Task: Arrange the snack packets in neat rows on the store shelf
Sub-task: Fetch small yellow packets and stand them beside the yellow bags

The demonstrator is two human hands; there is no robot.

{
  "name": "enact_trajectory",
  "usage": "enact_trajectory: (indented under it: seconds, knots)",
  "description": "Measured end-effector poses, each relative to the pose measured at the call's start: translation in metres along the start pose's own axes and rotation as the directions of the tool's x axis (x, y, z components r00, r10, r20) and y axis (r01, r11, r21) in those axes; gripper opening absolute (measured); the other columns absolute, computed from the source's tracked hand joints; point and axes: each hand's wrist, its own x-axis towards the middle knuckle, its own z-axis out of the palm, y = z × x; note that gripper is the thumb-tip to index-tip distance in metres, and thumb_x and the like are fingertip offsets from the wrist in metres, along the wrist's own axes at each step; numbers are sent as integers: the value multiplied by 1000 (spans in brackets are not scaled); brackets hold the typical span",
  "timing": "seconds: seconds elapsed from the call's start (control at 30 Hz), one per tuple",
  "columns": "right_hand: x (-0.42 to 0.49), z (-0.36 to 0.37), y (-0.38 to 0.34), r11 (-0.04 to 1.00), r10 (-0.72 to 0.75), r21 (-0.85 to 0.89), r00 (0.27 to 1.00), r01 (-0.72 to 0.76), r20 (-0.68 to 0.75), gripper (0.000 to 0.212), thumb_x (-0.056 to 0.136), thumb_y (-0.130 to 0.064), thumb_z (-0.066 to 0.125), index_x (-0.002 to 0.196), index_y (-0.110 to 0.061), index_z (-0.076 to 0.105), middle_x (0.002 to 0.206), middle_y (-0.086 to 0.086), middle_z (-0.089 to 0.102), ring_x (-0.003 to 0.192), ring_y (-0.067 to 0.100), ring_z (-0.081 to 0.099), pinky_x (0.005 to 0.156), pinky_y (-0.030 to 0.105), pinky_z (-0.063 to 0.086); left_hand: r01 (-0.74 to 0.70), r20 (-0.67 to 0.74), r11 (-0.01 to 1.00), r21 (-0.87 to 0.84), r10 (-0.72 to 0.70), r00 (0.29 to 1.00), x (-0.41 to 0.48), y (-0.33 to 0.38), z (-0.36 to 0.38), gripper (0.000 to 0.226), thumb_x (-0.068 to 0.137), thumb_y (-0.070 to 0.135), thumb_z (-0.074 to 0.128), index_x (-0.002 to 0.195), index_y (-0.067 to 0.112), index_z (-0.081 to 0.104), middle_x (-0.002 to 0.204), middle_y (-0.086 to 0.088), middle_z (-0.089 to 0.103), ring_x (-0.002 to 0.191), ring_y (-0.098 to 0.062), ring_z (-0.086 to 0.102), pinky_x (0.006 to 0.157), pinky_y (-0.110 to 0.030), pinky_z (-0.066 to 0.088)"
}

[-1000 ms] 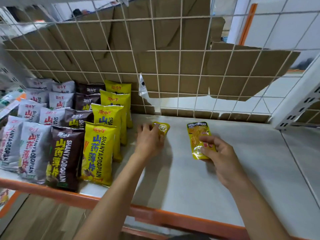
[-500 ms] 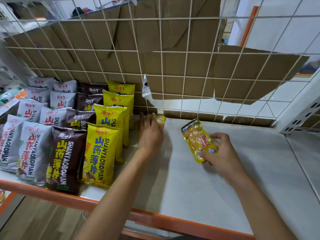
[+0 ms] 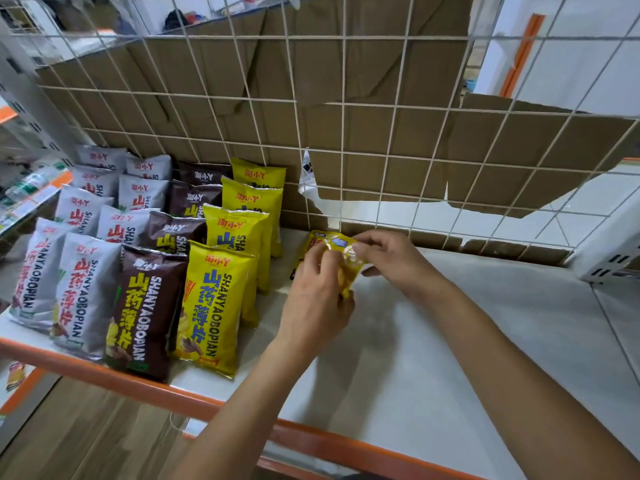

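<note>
The shelf [image 3: 433, 341] was a wide pale board with an orange front edge, and behind it stood a white wire grid [image 3: 346, 150] with brown cardboard [image 3: 242, 81] at the back. The left part of the shelf was already filled: grey bags [image 3: 83, 292], brown bags [image 3: 149, 313] and yellow bags [image 3: 214, 306] stood in straight rows from the front edge to the back edge, so this part of the task seemed done. The middle and the right part of the shelf were bare, so most of the arranging seemed to be left. Near the back edge, just beside the yellow row, both hands met over small yellow packets [image 3: 332, 247]. The left hand [image 3: 315, 303] was closed around the lower part of a packet, and the right hand [image 3: 391, 261] pinched its upper end with the fingertips. The packets looked glossy, thin and crinkled, with a small blue mark; how many there were I could not tell.
</note>
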Motion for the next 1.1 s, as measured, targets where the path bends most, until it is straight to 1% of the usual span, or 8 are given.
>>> enact_trajectory:
  seconds: [0.07,0.13,0.27,0.33,0.47,0.7,0.87,1.1]
  knots:
    - [19,10,5,972,-67,-228,997,55,-47,20,93,-15,54,106,-19,68,108,4,69,98,14,61,86,28,46,172,-2,985,31,-172,985,1,-8,3,56,73,18,69,123,6,49,124,-20,46,104,-42,52,84,-44,46]
    - [33,18,10,874,-133,-476,990,101,-35,30,93,-12,51,120,-16,64,125,3,63,116,17,56,96,24,38,280,11,959,48,-280,960,1,-15,7,50,81,27,63,127,14,47,120,-17,46,97,-41,52,80,-44,45]
    - [53,28,25,727,-132,-671,989,143,67,39,89,-11,50,126,-22,58,133,3,56,122,24,51,98,29,39,387,32,917,94,-392,920,6,-21,17,46,86,38,57,127,20,48,124,-17,46,102,-40,50,83,-40,42]
    - [58,30,31,668,-117,-730,989,144,88,40,89,-15,52,128,-24,56,134,3,54,122,24,50,100,33,42,382,25,916,119,-388,921,8,-24,18,49,86,41,57,129,19,49,126,-18,47,106,-40,48,86,-39,41]
    - [61,29,29,642,-142,-746,984,176,110,37,91,-17,52,128,-24,56,133,1,56,121,24,51,99,33,41,326,38,933,153,-335,942,10,-33,15,45,88,41,54,128,23,50,129,-16,48,110,-38,47,90,-39,41]
    - [65,28,26,689,-121,-705,986,168,116,41,87,-6,49,123,-22,60,126,6,60,119,27,52,95,33,43,414,126,900,135,-430,894,25,-30,20,49,91,41,51,136,25,43,144,-16,35,119,-38,47,94,-40,41]
    - [67,27,27,783,-51,-617,997,79,63,44,90,-4,42,130,-22,43,131,9,55,122,28,50,99,40,42,430,128,893,134,-446,886,30,-29,22,47,92,43,48,135,24,45,145,-15,34,119,-40,47,94,-42,41]
    - [62,28,29,786,-41,-614,997,68,58,46,91,-5,42,135,-22,40,135,11,51,124,29,47,100,37,40,426,132,896,125,-441,888,33,-30,24,45,92,41,49,133,22,46,144,-13,35,118,-39,46,94,-40,40]
